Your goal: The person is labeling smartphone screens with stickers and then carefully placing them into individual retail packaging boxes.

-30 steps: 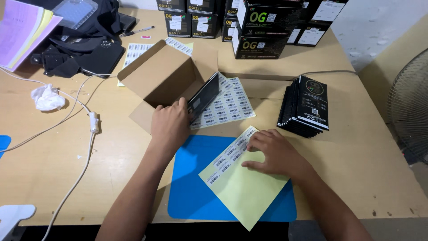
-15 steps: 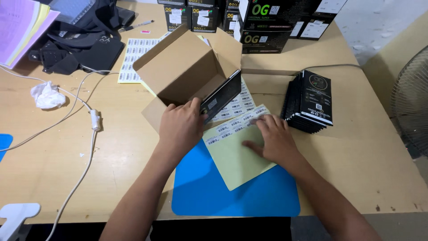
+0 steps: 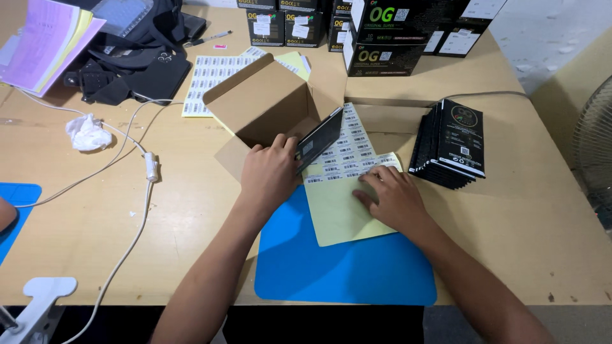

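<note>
My left hand [image 3: 271,171] grips a flat black packet [image 3: 320,137] by its lower edge, tilted at the mouth of an open brown cardboard box [image 3: 261,102] lying on its side. My right hand [image 3: 390,196] rests flat on a yellow backing sheet [image 3: 341,207] with rows of white barcode stickers along its top, fingers spread over the sticker strip. The sheet lies partly on a blue mat [image 3: 344,267]. Another sticker sheet [image 3: 350,137] lies under the packet.
A stack of black packets [image 3: 452,143] stands to the right. Black cartons [image 3: 382,32] line the back edge. A further sticker sheet [image 3: 213,79], black bag [image 3: 134,57], pink papers [image 3: 44,44], crumpled tissue [image 3: 86,134] and white cable [image 3: 150,169] sit left. A fan [image 3: 593,159] stands right.
My right hand slid the yellow sticker sheet away from me, up toward the box. My left hand with the black packet stayed at the box mouth while the view shifted.
</note>
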